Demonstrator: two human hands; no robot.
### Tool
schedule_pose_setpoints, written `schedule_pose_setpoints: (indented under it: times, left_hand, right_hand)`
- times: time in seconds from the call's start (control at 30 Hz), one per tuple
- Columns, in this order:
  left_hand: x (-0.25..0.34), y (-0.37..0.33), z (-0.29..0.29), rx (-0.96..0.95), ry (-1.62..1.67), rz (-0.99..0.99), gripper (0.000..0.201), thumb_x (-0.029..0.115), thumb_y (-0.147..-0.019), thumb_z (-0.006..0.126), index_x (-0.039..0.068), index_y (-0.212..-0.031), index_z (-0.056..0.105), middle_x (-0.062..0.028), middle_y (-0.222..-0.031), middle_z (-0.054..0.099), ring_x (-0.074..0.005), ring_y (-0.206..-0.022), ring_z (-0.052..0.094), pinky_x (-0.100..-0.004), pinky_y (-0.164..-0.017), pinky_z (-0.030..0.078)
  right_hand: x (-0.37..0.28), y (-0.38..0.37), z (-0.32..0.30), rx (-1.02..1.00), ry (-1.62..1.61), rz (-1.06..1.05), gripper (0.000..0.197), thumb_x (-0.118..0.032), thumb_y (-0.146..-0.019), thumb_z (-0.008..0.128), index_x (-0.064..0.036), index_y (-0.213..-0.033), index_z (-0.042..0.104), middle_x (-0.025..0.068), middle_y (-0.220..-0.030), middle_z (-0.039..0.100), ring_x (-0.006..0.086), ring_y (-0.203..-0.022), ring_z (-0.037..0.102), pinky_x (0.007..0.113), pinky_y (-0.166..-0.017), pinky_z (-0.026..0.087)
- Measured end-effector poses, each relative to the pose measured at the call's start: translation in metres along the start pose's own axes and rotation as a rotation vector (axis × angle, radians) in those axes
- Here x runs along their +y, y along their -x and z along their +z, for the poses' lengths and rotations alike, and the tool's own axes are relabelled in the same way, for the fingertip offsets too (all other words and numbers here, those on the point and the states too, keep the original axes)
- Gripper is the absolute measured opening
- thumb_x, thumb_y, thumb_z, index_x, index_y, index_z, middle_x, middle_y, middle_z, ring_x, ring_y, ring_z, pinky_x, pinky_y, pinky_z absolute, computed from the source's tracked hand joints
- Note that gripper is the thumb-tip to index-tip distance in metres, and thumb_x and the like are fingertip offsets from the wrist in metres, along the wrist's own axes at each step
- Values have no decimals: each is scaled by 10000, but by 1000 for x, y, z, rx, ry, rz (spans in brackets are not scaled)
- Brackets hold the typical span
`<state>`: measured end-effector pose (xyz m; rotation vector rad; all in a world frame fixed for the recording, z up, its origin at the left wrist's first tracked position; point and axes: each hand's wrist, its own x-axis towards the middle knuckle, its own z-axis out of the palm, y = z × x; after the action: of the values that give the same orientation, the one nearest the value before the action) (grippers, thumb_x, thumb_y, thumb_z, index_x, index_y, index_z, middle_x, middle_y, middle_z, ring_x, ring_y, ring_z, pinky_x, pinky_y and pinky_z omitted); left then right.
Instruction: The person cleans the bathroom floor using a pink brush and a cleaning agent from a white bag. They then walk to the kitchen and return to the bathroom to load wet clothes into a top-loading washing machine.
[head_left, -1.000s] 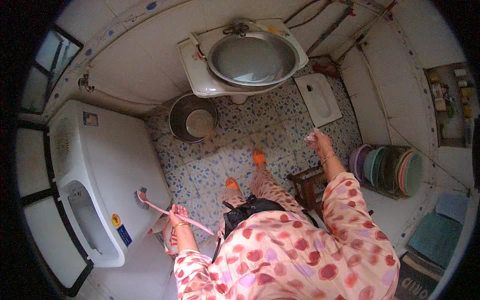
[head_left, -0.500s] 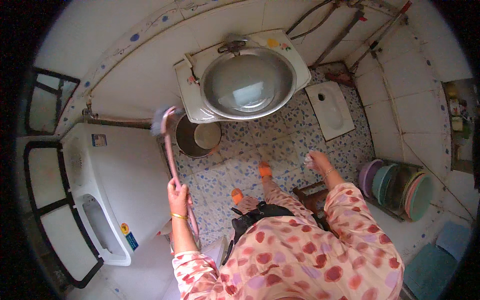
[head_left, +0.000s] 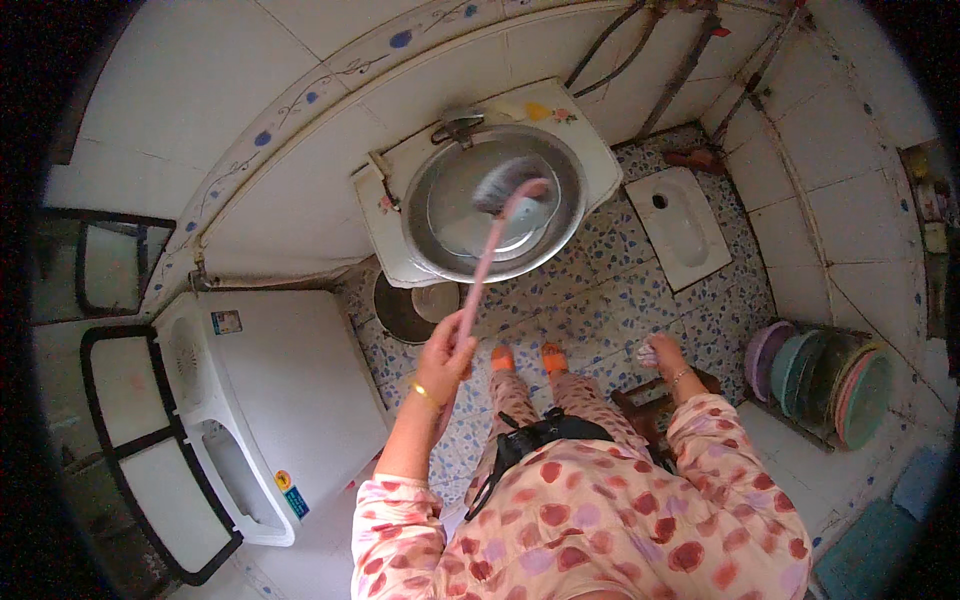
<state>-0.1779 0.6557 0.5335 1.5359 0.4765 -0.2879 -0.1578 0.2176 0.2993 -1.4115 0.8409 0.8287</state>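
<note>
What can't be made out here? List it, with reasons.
All in the head view:
Grey bristles of the long pink plastic brush: blurred.
Small whitish thing in the right hand: partly covered by that hand.
Upper part of the round grey metal bucket: hidden by the white ceramic sink.
Items in the wall niche: too small, cut off by the dark right rim.

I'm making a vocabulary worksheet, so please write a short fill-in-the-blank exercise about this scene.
The brush is in the person's ____ hand.
Its handle is coloured ____.
The slippers on the person's feet are ____.
In the picture, the squat toilet lies to the ____ of the metal basin.

Missing words: left; pink; orange; right.
</note>
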Motion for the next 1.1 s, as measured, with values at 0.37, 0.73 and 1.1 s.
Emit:
schedule_pose_setpoints:
  times: [0.37, 0.73, 1.1]
  left_hand:
    - [7, -40, -71, 194, 289, 102, 225, 105, -836, 501, 24, -1042, 465, 23, -551, 431, -72, -421, 409, -202, -388, 356]
    - [50, -84, 32, -673, -607, 360, 312, 131, -735, 541, 68, -1040, 540, -82, -750, 604, -199, -650, 592, -322, -625, 465]
    - [35, -122, 177, -781, -108, 138, 207, 168, -806, 515, 35, -965, 516, -56, -672, 530, -139, -556, 509, -277, -516, 437]
  right_hand:
    - [-14, 37, 18, 123, -146, -1, 191, -238, -831, 477, -58, -894, 492, 63, -797, 569, 203, -661, 581, 326, -544, 489]
    - [14, 44, 47, 218, -360, -45, 291, -227, -845, 484, -12, -1041, 473, 86, -889, 545, 210, -745, 572, 321, -611, 492]
    - [109, 104, 7, 560, -434, -72, 170, -208, -825, 509, -55, -897, 520, 51, -762, 574, 171, -661, 580, 280, -548, 478]
